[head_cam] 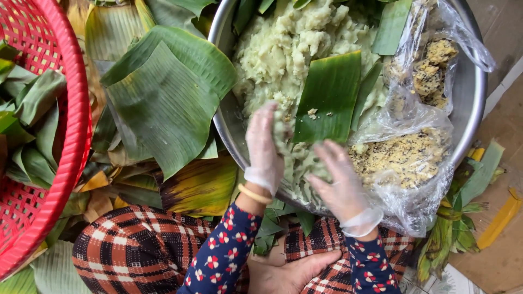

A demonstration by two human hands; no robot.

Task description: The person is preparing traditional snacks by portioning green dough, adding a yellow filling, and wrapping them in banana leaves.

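Note:
Both my hands wear thin clear plastic gloves. My left hand (263, 146) curls around a lump of pale green dough (281, 133) at the near rim of a large steel bowl (473, 92). My right hand (339, 179), fingers spread, presses against the dough just beside it. The bowl is full of the same lumpy dough (283, 49). A cut rectangle of banana leaf (328, 98) lies on top of the dough, right above my hands.
A clear plastic bag (408, 158) of yellow crumbly filling with dark specks rests in the bowl's right side. Large banana leaves (163, 92) are piled to the left. A red plastic basket (60, 136) with folded leaves stands far left. Leaf scraps (463, 218) lie at right.

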